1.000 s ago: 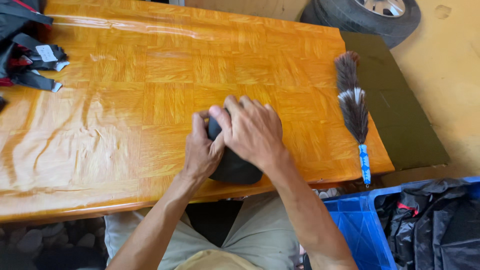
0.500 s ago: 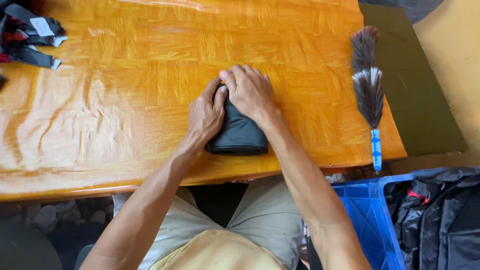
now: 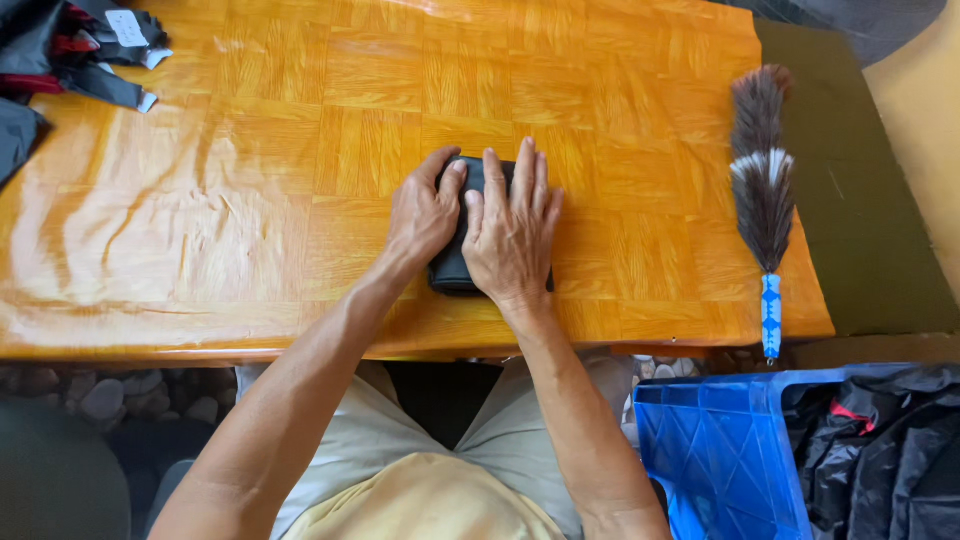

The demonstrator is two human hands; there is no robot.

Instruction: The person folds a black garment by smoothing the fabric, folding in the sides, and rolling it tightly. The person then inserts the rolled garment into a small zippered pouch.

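Here, both hands flat on a small black folded cloth bundle (image 3: pixel 470 250), near the front edge of the orange table (image 3: pixel 250 200).

Left hand (image 3: pixel 425 215) and right hand (image 3: pixel 510 235) lie side by side, touching, palms down, pressing rather than gripping, seemingly to keep the folds flat. Feather duster (image 3: pixel 763 190) lies well apart at the right. Blue crate (image 3: pixel 720 450) below holds dark garments (image 3: pixel 880 450); more dark fabric (image 3: pixel 70 45) sits at the far left corner.

Bright, even daylight fills the sharp head view, throwing pale streaks of glare across the wrinkled glossy orange table covering (image 3: pixel 200 200), strongest at its far edge, while shadows stay soft and the space beneath sits dim
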